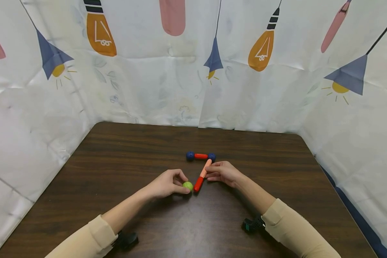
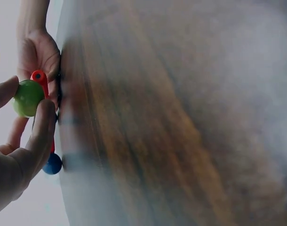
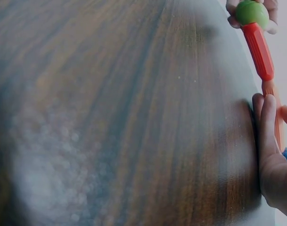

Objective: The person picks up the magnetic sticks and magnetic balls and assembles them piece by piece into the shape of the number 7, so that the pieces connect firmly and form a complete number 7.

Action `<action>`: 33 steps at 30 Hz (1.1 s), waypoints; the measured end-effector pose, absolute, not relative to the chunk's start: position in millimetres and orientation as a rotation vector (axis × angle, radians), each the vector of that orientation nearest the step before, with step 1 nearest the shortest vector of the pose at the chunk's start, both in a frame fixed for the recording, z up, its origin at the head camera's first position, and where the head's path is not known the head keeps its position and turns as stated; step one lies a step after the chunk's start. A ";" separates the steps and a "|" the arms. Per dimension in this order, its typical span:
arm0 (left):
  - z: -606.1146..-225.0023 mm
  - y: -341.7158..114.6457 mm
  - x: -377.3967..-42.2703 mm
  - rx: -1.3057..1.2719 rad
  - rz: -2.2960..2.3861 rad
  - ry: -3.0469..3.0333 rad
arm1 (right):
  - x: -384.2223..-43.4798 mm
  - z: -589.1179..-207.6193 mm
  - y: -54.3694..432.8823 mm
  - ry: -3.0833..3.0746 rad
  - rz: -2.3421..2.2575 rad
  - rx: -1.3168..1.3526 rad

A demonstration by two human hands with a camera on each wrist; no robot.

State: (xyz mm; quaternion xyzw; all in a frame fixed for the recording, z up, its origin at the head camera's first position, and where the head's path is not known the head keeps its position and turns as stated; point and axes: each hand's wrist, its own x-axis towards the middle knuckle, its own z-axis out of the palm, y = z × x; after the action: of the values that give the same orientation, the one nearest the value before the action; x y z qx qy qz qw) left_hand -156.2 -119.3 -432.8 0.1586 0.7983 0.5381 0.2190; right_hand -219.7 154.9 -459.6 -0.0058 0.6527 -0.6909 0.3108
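Note:
My left hand (image 1: pixel 167 183) pinches a small green ball (image 1: pixel 188 186) between thumb and fingers. Just right of the ball is the lower end of a red rod (image 1: pixel 198 184); its open end hole shows in the left wrist view, apart from the ball. The red rod runs in line with a salmon-coloured rod (image 1: pixel 207 167), which my right hand (image 1: pixel 225 173) grips from the right. At its far end the salmon rod meets or lies close by a dark blue ball (image 1: pixel 211 157); the joint is unclear. A short red rod (image 1: pixel 201 156) links that ball to another blue ball (image 1: pixel 190 156).
Everything lies on a dark wood-grain table (image 1: pixel 132 143). A white cloth (image 1: pixel 142 89) printed with lamps and bulbs hangs behind and along the sides. Black devices are strapped at both wrists, near the tabletop.

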 end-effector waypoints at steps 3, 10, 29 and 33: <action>-431.8 -120.4 -152.8 0.432 1.480 2.188 | -219.7 -459.7 155.2 1.719 -1.827 -0.016; -431.3 -117.6 -145.6 0.402 1.521 2.112 | -220.0 -459.0 155.1 1.727 -1.828 -0.012; -435.3 -110.0 -139.1 0.348 1.550 2.040 | -219.7 -457.3 156.0 1.717 -1.826 0.015; -436.5 -107.3 -138.1 0.339 1.561 2.039 | -219.7 -457.8 155.9 1.716 -1.828 0.006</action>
State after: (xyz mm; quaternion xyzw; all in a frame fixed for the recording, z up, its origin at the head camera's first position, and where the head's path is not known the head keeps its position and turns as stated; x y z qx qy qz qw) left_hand -138.1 -107.3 -436.5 0.1261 0.7574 0.5799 0.2722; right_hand -219.7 155.9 -457.8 0.0022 0.6504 -0.6927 0.3118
